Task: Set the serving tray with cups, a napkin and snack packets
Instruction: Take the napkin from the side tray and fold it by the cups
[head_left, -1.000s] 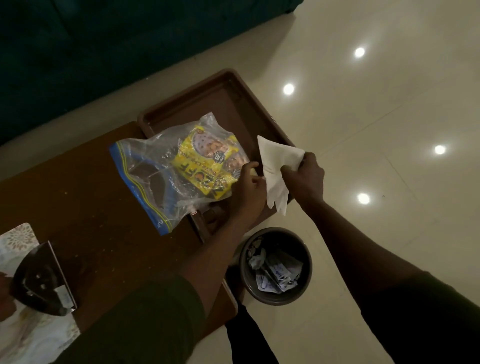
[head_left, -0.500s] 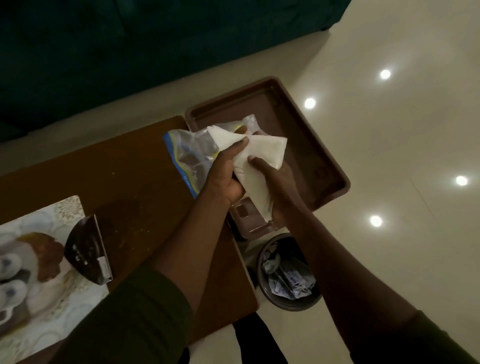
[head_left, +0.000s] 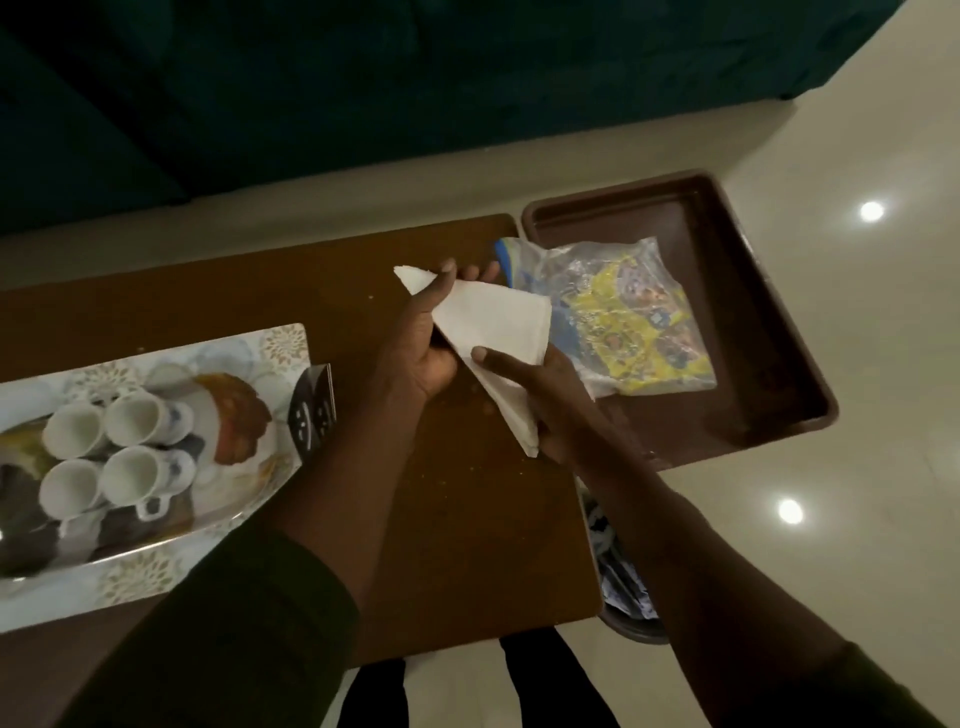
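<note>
- One cam only, head-worn, wide-angle, so no shared view.
- Looks fwd and steeply down over desk edge and floor.
- Close range: forearms fill the lower frame.

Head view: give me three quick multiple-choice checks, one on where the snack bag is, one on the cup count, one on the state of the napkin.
1. Where does the clear bag of snack packets lie?
A. in the brown tray
B. on the patterned tray
C. in the bin

2. How many white cups stand on the patterned tray?
A. two
B. four
C. six

3. What is the state of the napkin?
A. flat on the table
B. crumpled in the bin
C. folded, held in both hands

Answers:
1 A, the bag rests inside the tray's rim.
2 B, four cups stand grouped two by two.
3 C, the left hand and right hand grip it above the table.
</note>
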